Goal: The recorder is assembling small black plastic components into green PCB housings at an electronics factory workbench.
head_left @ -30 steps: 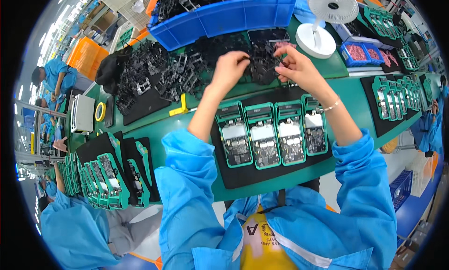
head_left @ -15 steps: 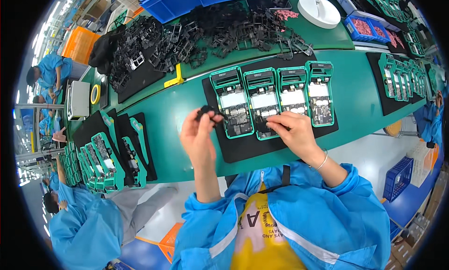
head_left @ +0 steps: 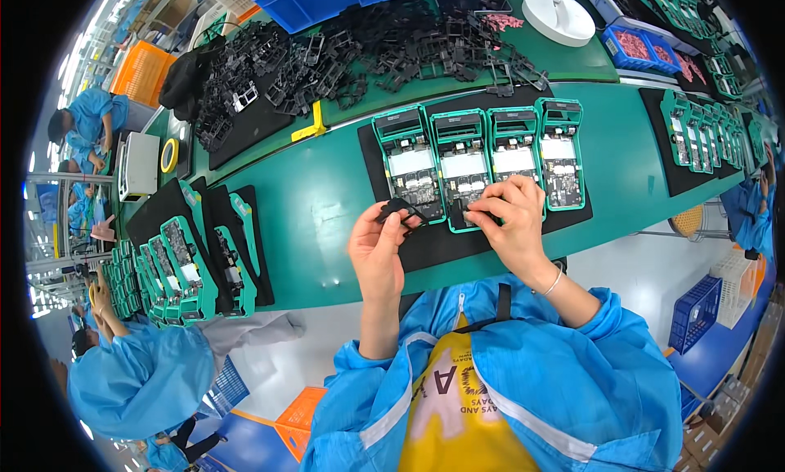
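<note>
Four-cornered green-framed device housings with exposed circuit boards stand in a row on a black mat (head_left: pixel 430 255). My left hand (head_left: pixel 376 255) is closed round small black plastic parts (head_left: pixel 399 210) just below the leftmost housing (head_left: pixel 410 165). With fingertips pinched together, my right hand (head_left: pixel 517 227) is at the lower end of the second housing (head_left: pixel 460 168). Whatever lies between those fingertips is too small to make out. To the right are a third housing (head_left: pixel 513 157) and a fourth housing (head_left: pixel 561 170), the third partly covered by my right hand.
Behind the row lies a heap of black plastic frames (head_left: pixel 319 67), with a yellow bracket (head_left: pixel 308 122) at the bench divider. More housings stand at left (head_left: pixel 176 268) and right (head_left: pixel 695 137). A white lamp base (head_left: pixel 564 22) stands at the back. Co-workers in blue (head_left: pixel 139 378) sit nearby.
My left hand has moved right, closer to the leftmost housing, with the black parts in it. My right hand stays pinched over the second housing. The view has shifted slightly.
</note>
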### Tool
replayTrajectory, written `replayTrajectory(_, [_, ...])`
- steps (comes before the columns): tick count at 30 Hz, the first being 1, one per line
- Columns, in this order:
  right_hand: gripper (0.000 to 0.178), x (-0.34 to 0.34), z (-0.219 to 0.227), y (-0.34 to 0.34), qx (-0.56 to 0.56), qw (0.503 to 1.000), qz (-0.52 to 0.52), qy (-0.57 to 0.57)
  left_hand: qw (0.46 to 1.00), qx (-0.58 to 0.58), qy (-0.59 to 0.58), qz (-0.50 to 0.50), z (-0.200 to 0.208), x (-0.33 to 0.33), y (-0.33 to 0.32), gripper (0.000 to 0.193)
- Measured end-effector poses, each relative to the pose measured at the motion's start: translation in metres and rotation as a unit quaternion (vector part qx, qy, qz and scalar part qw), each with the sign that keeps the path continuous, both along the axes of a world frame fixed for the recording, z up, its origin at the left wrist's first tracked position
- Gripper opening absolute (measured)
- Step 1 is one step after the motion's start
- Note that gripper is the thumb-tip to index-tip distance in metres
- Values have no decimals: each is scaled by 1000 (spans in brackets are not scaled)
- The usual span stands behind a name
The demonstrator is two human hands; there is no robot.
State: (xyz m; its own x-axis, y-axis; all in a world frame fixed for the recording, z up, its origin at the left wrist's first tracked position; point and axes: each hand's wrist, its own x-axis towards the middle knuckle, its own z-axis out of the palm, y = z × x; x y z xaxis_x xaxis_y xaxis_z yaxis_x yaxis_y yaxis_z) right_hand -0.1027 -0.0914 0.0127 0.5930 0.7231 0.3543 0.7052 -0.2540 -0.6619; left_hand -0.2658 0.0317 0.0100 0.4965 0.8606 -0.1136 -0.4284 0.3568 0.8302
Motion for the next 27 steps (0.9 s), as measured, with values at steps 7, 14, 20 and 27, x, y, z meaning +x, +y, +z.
replayTrajectory(7, [15, 2, 4, 3, 54, 998, 34, -14, 1000, -25, -6, -10, -1, 11, -13, 21])
replayTrajectory(14, [32, 1, 22, 11, 100, 788, 218, 567, 998, -26, -50, -2, -4, 30, -31, 19])
replayTrajectory(20, [17, 32, 15, -6, 68, 659, 295, 688, 973, 167, 60, -149, 5, 37, -23, 17])
replayTrajectory(27, [25, 66, 33, -29, 2, 810, 243, 534, 854, 419, 207, -227, 29, 52, -15, 44])
